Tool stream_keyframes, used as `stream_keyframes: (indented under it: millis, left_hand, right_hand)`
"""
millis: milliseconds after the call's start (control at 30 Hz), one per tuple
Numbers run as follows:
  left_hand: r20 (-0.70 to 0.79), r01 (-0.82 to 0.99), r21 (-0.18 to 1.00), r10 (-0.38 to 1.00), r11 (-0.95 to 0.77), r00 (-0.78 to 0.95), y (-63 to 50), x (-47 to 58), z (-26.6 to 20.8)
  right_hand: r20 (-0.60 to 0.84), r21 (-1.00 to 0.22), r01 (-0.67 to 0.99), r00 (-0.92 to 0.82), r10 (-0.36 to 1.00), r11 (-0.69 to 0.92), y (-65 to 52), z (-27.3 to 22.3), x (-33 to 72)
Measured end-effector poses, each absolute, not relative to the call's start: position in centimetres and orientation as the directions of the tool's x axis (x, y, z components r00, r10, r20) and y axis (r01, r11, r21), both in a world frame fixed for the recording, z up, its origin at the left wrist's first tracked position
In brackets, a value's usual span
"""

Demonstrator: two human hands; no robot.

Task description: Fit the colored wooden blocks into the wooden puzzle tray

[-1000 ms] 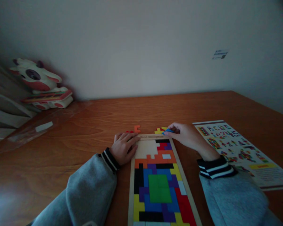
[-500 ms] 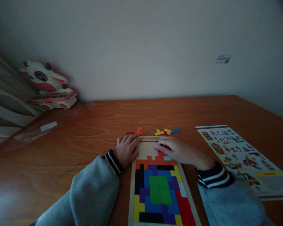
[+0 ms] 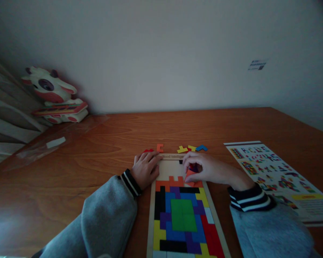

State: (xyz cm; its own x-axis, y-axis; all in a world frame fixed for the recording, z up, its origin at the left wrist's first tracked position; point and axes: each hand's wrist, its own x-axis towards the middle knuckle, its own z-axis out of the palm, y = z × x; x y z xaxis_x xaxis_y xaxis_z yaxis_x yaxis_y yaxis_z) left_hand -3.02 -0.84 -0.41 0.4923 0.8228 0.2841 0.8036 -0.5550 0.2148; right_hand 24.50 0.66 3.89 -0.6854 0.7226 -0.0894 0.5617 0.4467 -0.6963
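A wooden puzzle board [image 3: 151,218] lies lengthwise before me, its near part packed with flat coloured pieces around a green square [image 3: 183,215]. My left hand [image 3: 146,169] rests over the board's upper left corner, fingers stretched out and holding nothing. Over the upper right part, my right hand [image 3: 197,167] pinches an orange puzzle piece [image 3: 190,174] between thumb and fingers, tilted up from the board. Dark and red pieces show partly behind those fingers. Bare pale wood [image 3: 168,170] lies between the two hands, above a row of orange pieces [image 3: 164,184].
Beyond the board lie a loose orange piece [image 3: 159,148], red pieces [image 3: 148,151], yellow pieces [image 3: 182,149] and a blue piece [image 3: 201,147]. A printed pattern sheet [image 3: 277,179] is at right. A toy cow with a keyboard [image 3: 59,95] stands at the back left.
My right hand has lifted and shifted slightly right, and an orange piece now shows tilted in its pinch. My left hand stays on the board's corner.
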Motion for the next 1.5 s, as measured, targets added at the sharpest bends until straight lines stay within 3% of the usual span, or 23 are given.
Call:
stream_keyframes:
  millis: [167,400,700,1067,1367,1500]
  left_hand:
    - [0.277,0.804,0.210,0.822,-0.556,0.497,-0.8,-3.1,-0.4]
    - [0.280,0.802,0.220,0.824,-0.555,0.493,-0.8,-3.0,-0.4]
    - [0.277,0.804,0.230,0.828,-0.549,0.487,-0.9,-2.9,-0.1]
    - [0.285,0.793,0.242,0.822,-0.559,0.492,-0.9,-3.0,-0.3]
    - [0.290,0.798,0.245,0.827,-0.550,0.481,-1.0,-2.9,-0.3]
    - [0.317,0.823,0.230,0.840,-0.519,0.441,-0.8,-3.1,-0.2]
  right_hand:
    - [-0.199,-0.750,0.571,-0.676,0.709,0.333,0.9,4.0,25.5]
    - [-0.179,-0.683,0.597,-0.694,0.697,0.420,0.6,3.8,25.0]
    - [-0.177,-0.689,0.594,-0.694,0.698,0.416,0.7,4.0,25.1]
    - [-0.192,-0.674,0.669,-0.568,0.801,0.313,1.2,4.1,26.7]
    - [-0.003,-0.670,0.717,-0.261,0.965,0.192,2.5,2.9,29.2]
    - [0.034,-0.599,0.768,-0.260,0.965,0.228,2.9,2.5,29.8]
